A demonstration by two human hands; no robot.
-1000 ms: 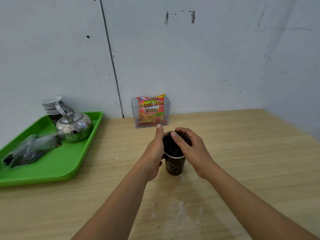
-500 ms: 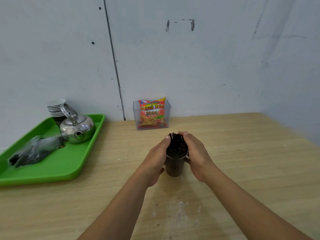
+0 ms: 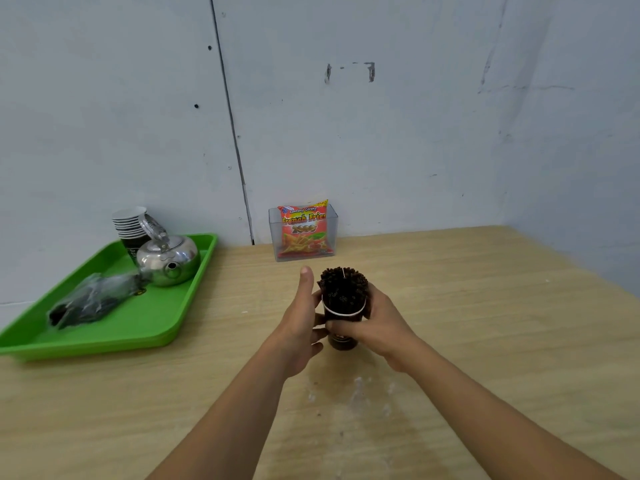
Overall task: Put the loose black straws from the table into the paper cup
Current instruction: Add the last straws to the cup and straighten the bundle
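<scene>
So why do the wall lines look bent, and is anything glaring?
Head view: the wide-angle lens bows the wall seam; the lighting is soft and even; the kettle shows bright reflections; the straws are sharp, while the hands cast faint shadows on the table.

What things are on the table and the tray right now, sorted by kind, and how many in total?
Paper cup full of black straws: 1
Stack of paper cups: 1
Metal kettle: 1
Plastic bag of dark items: 1
Green tray: 1
Clear box: 1
French fries snack packet: 1
Total: 7
</scene>
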